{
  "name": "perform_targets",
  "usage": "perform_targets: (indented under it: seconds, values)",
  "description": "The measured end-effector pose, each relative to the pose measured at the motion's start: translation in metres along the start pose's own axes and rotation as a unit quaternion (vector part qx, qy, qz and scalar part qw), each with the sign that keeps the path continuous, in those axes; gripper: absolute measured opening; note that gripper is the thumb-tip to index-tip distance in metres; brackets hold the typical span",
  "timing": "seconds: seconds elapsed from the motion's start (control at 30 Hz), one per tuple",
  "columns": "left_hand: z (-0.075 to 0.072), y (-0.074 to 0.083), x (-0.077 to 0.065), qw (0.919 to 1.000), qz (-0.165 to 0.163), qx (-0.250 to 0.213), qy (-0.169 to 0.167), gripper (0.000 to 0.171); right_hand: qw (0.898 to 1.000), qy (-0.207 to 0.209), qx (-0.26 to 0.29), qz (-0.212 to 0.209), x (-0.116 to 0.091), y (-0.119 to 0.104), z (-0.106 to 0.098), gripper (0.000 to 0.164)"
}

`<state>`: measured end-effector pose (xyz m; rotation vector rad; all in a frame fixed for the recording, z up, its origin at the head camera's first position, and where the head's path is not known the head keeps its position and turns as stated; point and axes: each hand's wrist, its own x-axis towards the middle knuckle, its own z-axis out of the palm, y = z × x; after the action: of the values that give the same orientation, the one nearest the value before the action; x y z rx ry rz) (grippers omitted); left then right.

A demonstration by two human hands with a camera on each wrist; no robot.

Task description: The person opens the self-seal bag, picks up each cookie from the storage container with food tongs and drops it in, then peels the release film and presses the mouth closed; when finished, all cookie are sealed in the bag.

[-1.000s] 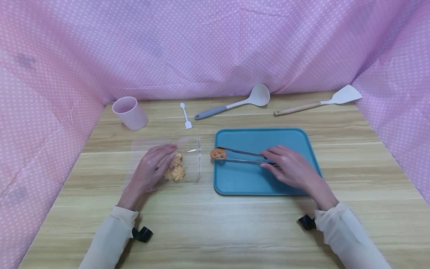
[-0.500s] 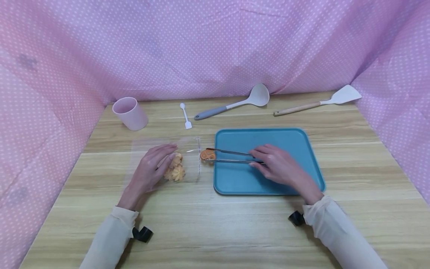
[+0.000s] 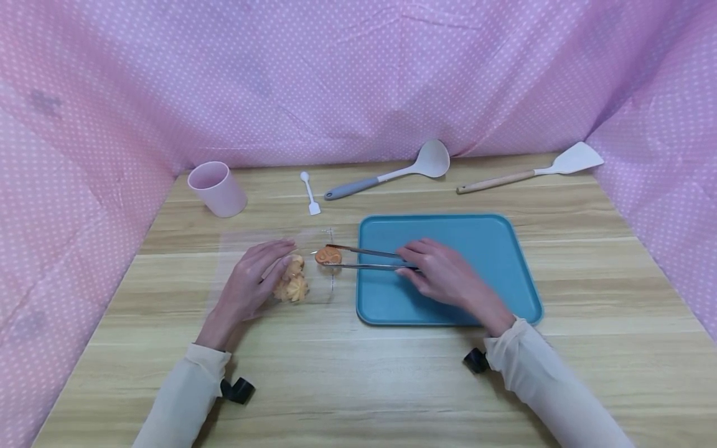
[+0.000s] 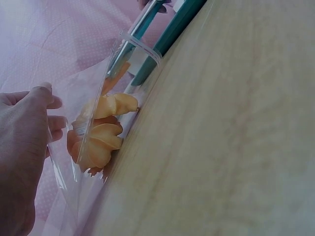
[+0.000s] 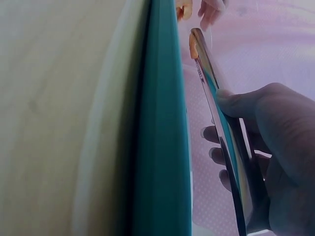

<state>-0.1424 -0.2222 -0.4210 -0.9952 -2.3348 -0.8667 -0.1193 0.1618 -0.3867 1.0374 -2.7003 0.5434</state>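
Observation:
My right hand (image 3: 442, 274) grips metal tongs (image 5: 221, 108) over the blue tray. Between the tong tips sits an orange-brown cookie (image 3: 328, 256) with a pretzel pattern. In the left wrist view that cookie is inside the mouth of a clear plastic bag (image 4: 74, 83), which stands raised. Several swirl-shaped cookies (image 4: 101, 140) lie deeper in the bag, close to my left hand (image 3: 252, 277). The left thumb and fingers pinch the bag's upper film, and part of the bag is hidden under that hand.
The blue tray (image 3: 476, 239) lies right of the bag. Behind are a pink cup (image 3: 221, 196), a small white spatula-ended stick (image 3: 309, 194), a ladle (image 3: 386, 176) and a wooden-handled turner (image 3: 532, 169). Polka-dot cloth (image 3: 358, 81) encloses the table.
My right hand has moved left, carrying the cookie in the tongs from the tray's left edge into the bag's mouth. The left hand has stayed in place.

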Motion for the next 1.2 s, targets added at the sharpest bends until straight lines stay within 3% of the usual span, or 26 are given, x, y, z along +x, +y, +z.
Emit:
perform_targets:
  seconds: [0.93,1.2]
  values:
    - [0.001,0.003,0.001,1.0000,-0.002,-0.004,0.002,0.027,0.999,-0.013,0.037,0.034,0.036,-0.028,0.019,0.029]
    - [-0.001,0.003,0.002,0.9999,-0.008,0.002,-0.007,0.026,0.997,-0.027,0.051,0.060,0.044,-0.034,0.024,0.030]
